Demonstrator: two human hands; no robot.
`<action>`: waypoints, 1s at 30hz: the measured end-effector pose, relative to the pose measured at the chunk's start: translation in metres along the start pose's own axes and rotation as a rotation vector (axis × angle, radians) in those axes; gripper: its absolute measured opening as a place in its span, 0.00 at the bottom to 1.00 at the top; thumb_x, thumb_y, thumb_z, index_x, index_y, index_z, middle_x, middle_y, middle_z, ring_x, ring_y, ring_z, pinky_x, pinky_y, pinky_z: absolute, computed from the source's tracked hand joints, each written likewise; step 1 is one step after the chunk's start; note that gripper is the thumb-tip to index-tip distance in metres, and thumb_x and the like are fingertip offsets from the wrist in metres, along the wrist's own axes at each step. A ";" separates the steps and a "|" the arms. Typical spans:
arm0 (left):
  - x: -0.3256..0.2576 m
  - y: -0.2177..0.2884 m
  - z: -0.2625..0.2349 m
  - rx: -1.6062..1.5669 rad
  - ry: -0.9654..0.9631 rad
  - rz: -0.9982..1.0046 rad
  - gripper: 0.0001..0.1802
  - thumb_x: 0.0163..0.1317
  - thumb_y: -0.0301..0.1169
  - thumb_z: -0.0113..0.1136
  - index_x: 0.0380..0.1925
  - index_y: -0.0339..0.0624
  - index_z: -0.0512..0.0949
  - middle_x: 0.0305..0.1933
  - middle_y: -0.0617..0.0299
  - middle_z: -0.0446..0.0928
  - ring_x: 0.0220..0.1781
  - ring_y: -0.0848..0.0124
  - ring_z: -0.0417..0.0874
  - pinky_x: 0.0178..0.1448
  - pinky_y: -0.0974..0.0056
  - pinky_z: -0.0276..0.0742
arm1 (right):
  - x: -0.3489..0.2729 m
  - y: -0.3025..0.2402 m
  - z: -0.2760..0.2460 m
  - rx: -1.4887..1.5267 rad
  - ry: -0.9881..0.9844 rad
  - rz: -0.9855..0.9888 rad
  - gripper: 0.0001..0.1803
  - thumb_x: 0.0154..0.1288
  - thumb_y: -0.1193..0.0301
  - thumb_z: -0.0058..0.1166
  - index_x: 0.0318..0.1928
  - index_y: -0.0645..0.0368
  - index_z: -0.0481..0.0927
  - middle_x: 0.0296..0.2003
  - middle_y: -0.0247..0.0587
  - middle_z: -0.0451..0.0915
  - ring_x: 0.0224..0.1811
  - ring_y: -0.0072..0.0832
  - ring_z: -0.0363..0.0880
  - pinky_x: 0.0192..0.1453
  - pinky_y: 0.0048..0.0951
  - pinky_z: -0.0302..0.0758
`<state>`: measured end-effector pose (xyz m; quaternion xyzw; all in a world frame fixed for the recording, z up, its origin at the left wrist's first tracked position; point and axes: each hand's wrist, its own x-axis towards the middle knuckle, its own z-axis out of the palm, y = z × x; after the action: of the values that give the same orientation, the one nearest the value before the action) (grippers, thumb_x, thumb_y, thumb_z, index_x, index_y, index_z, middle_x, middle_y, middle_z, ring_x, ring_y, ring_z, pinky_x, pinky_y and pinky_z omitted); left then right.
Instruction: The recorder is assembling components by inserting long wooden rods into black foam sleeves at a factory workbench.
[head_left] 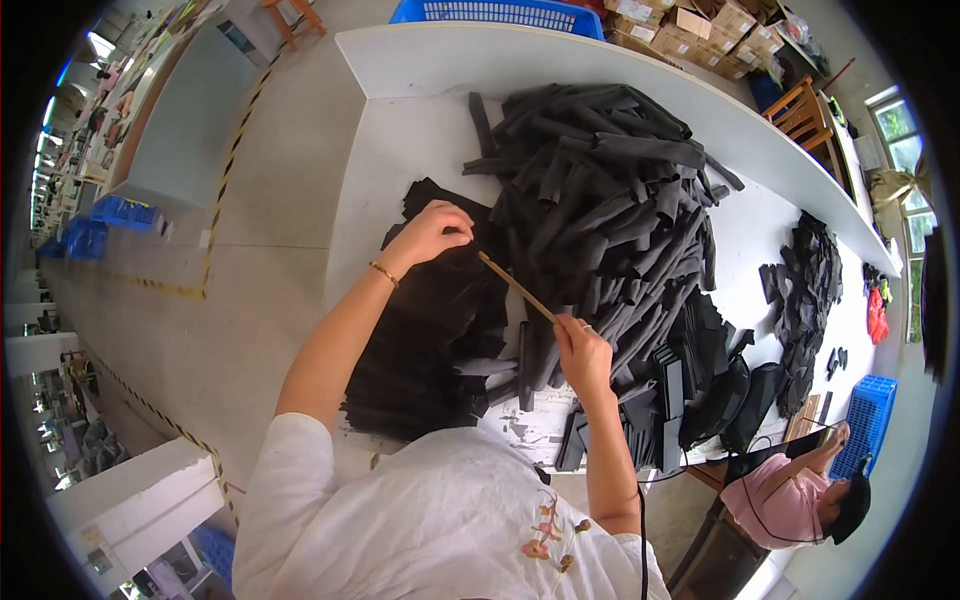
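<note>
Your right hand (583, 352), just right of frame centre, has its grip clenched around the lower end of a thin wooden stick (516, 286) that slants up toward the left. Your left hand (432, 230), left of centre, pinches the top of a flat stack of black fabric pieces (425, 345) on the white table (400, 140). A big heap of black fabric tubes (610, 200) fills the upper middle.
</note>
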<state>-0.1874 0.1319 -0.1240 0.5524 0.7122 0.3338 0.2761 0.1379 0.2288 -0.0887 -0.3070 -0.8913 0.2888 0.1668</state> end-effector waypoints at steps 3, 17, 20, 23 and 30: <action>-0.011 0.025 -0.001 0.032 -0.007 0.096 0.05 0.55 0.30 0.63 0.30 0.44 0.82 0.47 0.66 0.80 0.62 0.59 0.68 0.67 0.57 0.62 | -0.002 -0.011 0.002 -0.022 0.008 -0.053 0.07 0.63 0.71 0.54 0.41 0.57 0.80 0.29 0.42 0.80 0.29 0.41 0.80 0.30 0.37 0.75; -0.134 0.109 0.063 -1.709 0.459 -0.073 0.19 0.63 0.33 0.61 0.50 0.38 0.71 0.45 0.54 0.77 0.52 0.58 0.79 0.59 0.52 0.76 | -0.078 -0.085 0.037 0.754 -0.159 0.187 0.14 0.65 0.78 0.52 0.51 0.64 0.77 0.24 0.31 0.75 0.27 0.14 0.68 0.32 0.18 0.68; -0.144 0.140 0.109 -1.850 0.536 -0.234 0.12 0.64 0.34 0.60 0.42 0.38 0.77 0.35 0.57 0.81 0.48 0.58 0.81 0.60 0.50 0.76 | -0.084 -0.105 0.047 0.420 0.135 0.000 0.13 0.63 0.79 0.51 0.49 0.64 0.75 0.31 0.53 0.80 0.33 0.43 0.82 0.36 0.36 0.76; -0.152 0.159 0.111 -1.809 0.591 -0.254 0.11 0.65 0.33 0.59 0.43 0.39 0.77 0.34 0.59 0.81 0.44 0.60 0.83 0.56 0.53 0.78 | -0.092 -0.123 0.049 0.479 0.151 0.090 0.12 0.63 0.79 0.49 0.48 0.63 0.72 0.35 0.61 0.80 0.38 0.57 0.80 0.39 0.45 0.75; -0.148 0.178 0.077 -1.660 0.818 -0.294 0.12 0.64 0.35 0.61 0.42 0.40 0.78 0.31 0.61 0.80 0.27 0.70 0.79 0.33 0.65 0.76 | -0.140 -0.110 0.044 0.411 -0.086 0.194 0.04 0.65 0.75 0.51 0.37 0.62 0.72 0.22 0.59 0.76 0.26 0.56 0.77 0.27 0.47 0.71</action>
<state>0.0134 0.0314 -0.0292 -0.0772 0.3507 0.8655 0.3493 0.1735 0.0494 -0.0719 -0.3384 -0.7862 0.4920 0.1591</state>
